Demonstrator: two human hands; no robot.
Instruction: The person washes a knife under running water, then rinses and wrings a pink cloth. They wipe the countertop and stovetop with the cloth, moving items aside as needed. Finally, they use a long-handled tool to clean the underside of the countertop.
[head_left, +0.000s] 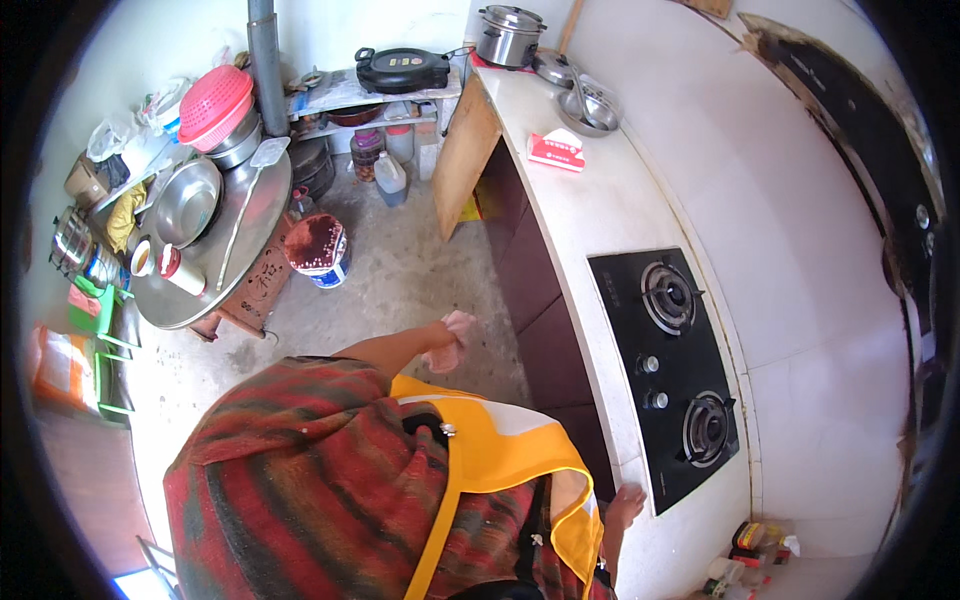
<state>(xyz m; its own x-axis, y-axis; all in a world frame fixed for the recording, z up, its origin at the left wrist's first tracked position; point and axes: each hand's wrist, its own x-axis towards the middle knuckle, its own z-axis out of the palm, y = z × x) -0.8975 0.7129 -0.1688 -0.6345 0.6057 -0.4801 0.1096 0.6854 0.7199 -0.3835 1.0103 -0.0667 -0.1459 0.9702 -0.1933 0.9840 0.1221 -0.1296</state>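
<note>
A pink cloth (444, 357) hangs from my left hand (441, 335), held above the concrete floor. Its fingers are closed around the fabric. My right hand (628, 504) is at the front edge of the white countertop (630, 217), close to the lower corner of a black gas hob (664, 375). That hand is blurred, and its fingers look curled; whether it grips anything is not clear. Two burners and two silver knobs show on the hob. A yellow and white apron (487, 427) covers the front of my striped clothing.
A red and white tissue box (556, 152), a steel pan (589, 112) with a ladle, and a cooker (510, 37) stand farther along the counter. Leftward, a round metal table (255, 217) bears a basin (187, 202). A bucket (318, 251) stands on the floor; bottles (750, 562) sit lower right.
</note>
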